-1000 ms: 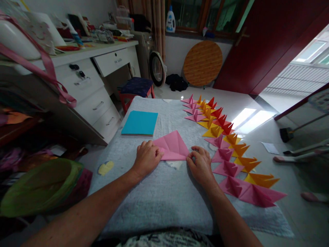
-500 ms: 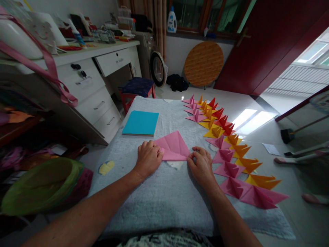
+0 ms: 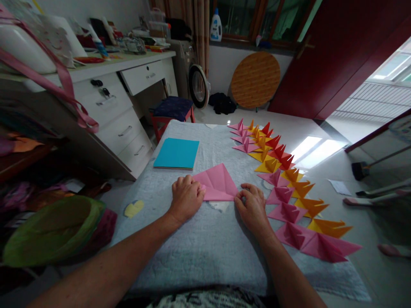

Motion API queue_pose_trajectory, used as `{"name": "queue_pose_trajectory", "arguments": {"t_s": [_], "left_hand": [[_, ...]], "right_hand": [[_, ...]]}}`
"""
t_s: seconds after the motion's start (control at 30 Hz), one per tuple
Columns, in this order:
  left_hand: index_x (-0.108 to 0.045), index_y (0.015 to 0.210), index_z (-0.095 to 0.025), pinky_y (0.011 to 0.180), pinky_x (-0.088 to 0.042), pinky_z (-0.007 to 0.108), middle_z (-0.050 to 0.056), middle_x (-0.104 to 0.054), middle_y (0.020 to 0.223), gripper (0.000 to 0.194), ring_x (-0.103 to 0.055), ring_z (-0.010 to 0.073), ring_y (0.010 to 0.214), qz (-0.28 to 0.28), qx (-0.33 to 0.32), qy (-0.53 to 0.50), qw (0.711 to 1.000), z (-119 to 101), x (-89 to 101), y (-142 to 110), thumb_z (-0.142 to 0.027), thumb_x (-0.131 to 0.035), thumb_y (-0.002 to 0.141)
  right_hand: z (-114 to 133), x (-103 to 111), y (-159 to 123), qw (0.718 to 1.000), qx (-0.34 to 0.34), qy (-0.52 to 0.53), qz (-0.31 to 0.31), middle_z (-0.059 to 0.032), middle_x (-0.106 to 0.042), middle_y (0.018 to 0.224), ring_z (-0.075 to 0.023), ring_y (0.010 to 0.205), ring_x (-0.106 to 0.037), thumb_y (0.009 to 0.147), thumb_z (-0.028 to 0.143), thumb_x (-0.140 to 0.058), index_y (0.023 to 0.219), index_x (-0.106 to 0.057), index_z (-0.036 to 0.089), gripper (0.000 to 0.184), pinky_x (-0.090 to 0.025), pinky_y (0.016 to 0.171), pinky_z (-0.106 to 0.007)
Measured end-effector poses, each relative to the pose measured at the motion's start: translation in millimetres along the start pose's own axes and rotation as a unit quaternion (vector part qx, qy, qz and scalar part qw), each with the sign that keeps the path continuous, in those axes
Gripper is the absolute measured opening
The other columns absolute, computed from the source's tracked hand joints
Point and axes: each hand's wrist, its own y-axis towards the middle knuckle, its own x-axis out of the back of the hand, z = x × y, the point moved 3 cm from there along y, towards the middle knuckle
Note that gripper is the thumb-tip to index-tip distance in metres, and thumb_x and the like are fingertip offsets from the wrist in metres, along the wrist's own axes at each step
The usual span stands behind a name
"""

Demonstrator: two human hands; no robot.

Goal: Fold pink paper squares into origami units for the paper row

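Note:
A creased sheet of pink origami paper (image 3: 217,183) lies on the cloth-covered table, its near edge folded straight and one corner pointing away from me. My left hand (image 3: 186,196) is closed on its left end, fingers curled and covering that corner. At the opposite end my right hand (image 3: 251,202) pinches the right corner between thumb and forefinger. Beyond my left hand rests a stack of blue square paper (image 3: 177,154). To the right of my right hand stand rows of folded paper cranes in pink (image 3: 287,211), yellow-orange (image 3: 311,207) and red (image 3: 282,155).
The grey-blue cloth (image 3: 192,252) covers the table. A green-lined bin (image 3: 54,231) stands on the floor at left, near a white drawer desk (image 3: 112,111). Past the table's far edge are a stool (image 3: 173,109), a washing machine with its door open (image 3: 198,87) and a round wooden tabletop (image 3: 256,80).
Both hands keep their hold on the pink paper, with almost no movement. The whole view has shifted slightly.

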Motion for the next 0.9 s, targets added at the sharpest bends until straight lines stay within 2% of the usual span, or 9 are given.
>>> {"name": "queue_pose_trajectory", "arguments": {"t_s": [0.13, 0.23, 0.4, 0.5, 0.67, 0.73, 0.83, 0.87, 0.9], "left_hand": [[-0.060, 0.093, -0.019, 0.088, -0.038, 0.044, 0.010, -0.058, 0.103, 0.014, -0.048, 0.0302, 0.102, -0.008, 0.027, 0.002, 1.000, -1, 0.4, 0, -0.032, -0.055, 0.090], [-0.055, 0.106, -0.019, 0.091, -0.037, 0.043, 0.011, -0.057, 0.111, 0.022, -0.047, 0.0301, 0.107, -0.029, 0.033, -0.008, 0.999, -2, 0.5, 0, -0.028, -0.059, 0.088], [-0.058, 0.105, -0.019, 0.089, -0.037, 0.044, 0.011, -0.058, 0.109, 0.019, -0.047, 0.0311, 0.106, -0.036, 0.001, -0.011, 0.999, -5, 2.0, -1, -0.026, -0.061, 0.088], [-0.064, 0.097, -0.022, 0.086, -0.038, 0.044, 0.008, -0.060, 0.104, 0.009, -0.049, 0.0297, 0.103, -0.034, -0.063, -0.016, 0.997, -7, 1.7, 1, -0.020, -0.060, 0.089], [-0.066, 0.085, -0.020, 0.082, -0.042, 0.037, 0.005, -0.064, 0.092, 0.019, -0.054, 0.0232, 0.093, 0.016, -0.228, -0.003, 0.974, -12, -5.5, 4, -0.010, -0.052, 0.093], [-0.066, 0.087, -0.018, 0.081, -0.045, 0.036, 0.006, -0.065, 0.092, 0.019, -0.056, 0.0222, 0.090, 0.036, -0.255, 0.024, 0.966, -15, -5.0, 1, -0.010, -0.051, 0.093], [-0.067, 0.092, -0.016, 0.079, -0.048, 0.036, 0.008, -0.065, 0.093, 0.016, -0.058, 0.0229, 0.088, 0.055, -0.260, 0.070, 0.962, -23, 0.7, -8, -0.012, -0.052, 0.093], [-0.068, 0.096, -0.016, 0.079, -0.049, 0.037, 0.008, -0.065, 0.094, 0.015, -0.058, 0.0239, 0.089, 0.056, -0.262, 0.081, 0.960, -26, 2.9, -12, -0.015, -0.052, 0.094], [-0.067, 0.108, -0.017, 0.081, -0.050, 0.038, 0.010, -0.065, 0.101, 0.019, -0.059, 0.0254, 0.093, 0.054, -0.265, 0.087, 0.959, -29, 4.8, -16, -0.021, -0.054, 0.095]], "right_hand": [[0, 0, 0, 1.000, -0.004, -0.003, 0.005, -0.0114, -0.064, 0.116, -0.0323, 0.112, -0.054, 0.082, 0.019, -0.060, 0.071, -0.065, 0.021, 0.013, -0.040, 0.099, -0.052], [1, 0, 0, 1.000, -0.004, -0.005, 0.008, -0.0114, -0.064, 0.117, -0.0321, 0.113, -0.053, 0.083, 0.019, -0.059, 0.072, -0.065, 0.021, 0.012, -0.040, 0.100, -0.052], [1, 1, 0, 1.000, -0.001, -0.007, 0.005, -0.0114, -0.064, 0.116, -0.0318, 0.113, -0.053, 0.083, 0.019, -0.059, 0.071, -0.064, 0.021, 0.013, -0.039, 0.100, -0.052], [1, 1, 1, 1.000, -0.010, -0.007, 0.010, -0.0120, -0.064, 0.117, -0.0323, 0.114, -0.053, 0.082, 0.019, -0.060, 0.072, -0.065, 0.021, 0.012, -0.039, 0.100, -0.052], [1, 2, 2, 0.999, -0.022, -0.005, 0.026, -0.0112, -0.064, 0.119, -0.0311, 0.116, -0.052, 0.082, 0.019, -0.059, 0.072, -0.065, 0.020, 0.012, -0.037, 0.103, -0.049], [1, 2, 2, 0.999, -0.026, -0.003, 0.029, -0.0109, -0.064, 0.120, -0.0309, 0.116, -0.052, 0.082, 0.019, -0.059, 0.071, -0.066, 0.021, 0.013, -0.037, 0.103, -0.049], [1, 2, 2, 0.999, -0.031, -0.002, 0.030, -0.0115, -0.064, 0.119, -0.0317, 0.115, -0.053, 0.082, 0.020, -0.060, 0.071, -0.066, 0.021, 0.012, -0.037, 0.102, -0.050], [2, 2, 2, 0.999, -0.032, -0.002, 0.029, -0.0118, -0.064, 0.119, -0.0320, 0.115, -0.053, 0.082, 0.020, -0.060, 0.071, -0.066, 0.021, 0.012, -0.037, 0.102, -0.050], [2, 3, 2, 0.999, -0.031, -0.001, 0.028, -0.0120, -0.064, 0.119, -0.0322, 0.115, -0.053, 0.082, 0.020, -0.060, 0.072, -0.066, 0.021, 0.012, -0.037, 0.102, -0.050]]}}
